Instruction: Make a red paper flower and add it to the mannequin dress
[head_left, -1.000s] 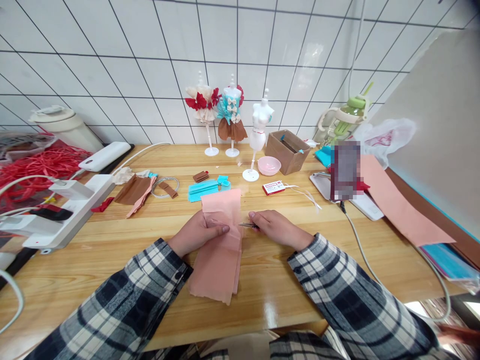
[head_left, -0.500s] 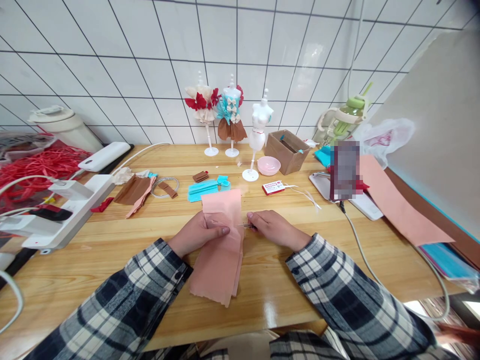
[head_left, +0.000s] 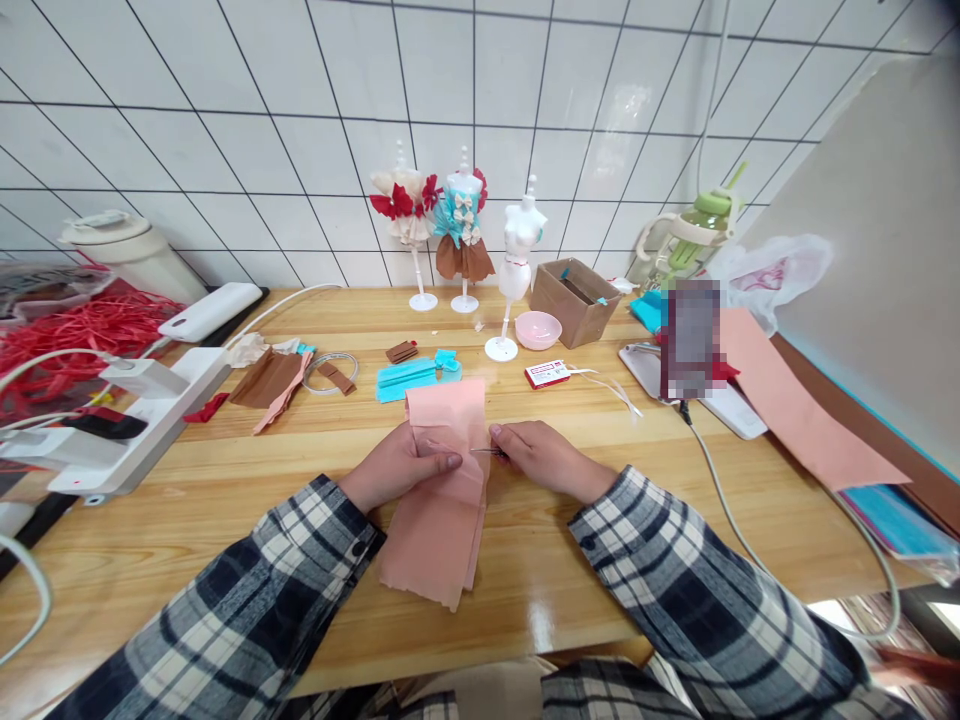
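A folded length of pink crepe paper (head_left: 435, 535) hangs from my left hand (head_left: 401, 465), thumb on top and fingers behind it. My right hand (head_left: 536, 452) is closed around small scissors (head_left: 491, 451), whose thin blades reach over the paper's right edge. Most of the scissor handles are hidden by my fingers. Just beyond the paper lie folded turquoise paper strips (head_left: 409, 380) and a small stack of brown paper pieces (head_left: 402, 352).
Behind stand two dressed mini mannequins (head_left: 465, 235) and a bare white one (head_left: 517, 250). Near them are a pink bowl (head_left: 538, 330) and cardboard box (head_left: 577, 305). A power strip (head_left: 157, 430) sits left; a phone on a stand (head_left: 690, 340) and cable are right.
The scissor blades have moved slightly left, further over the paper's edge. My left hand and the paper have shifted very little.
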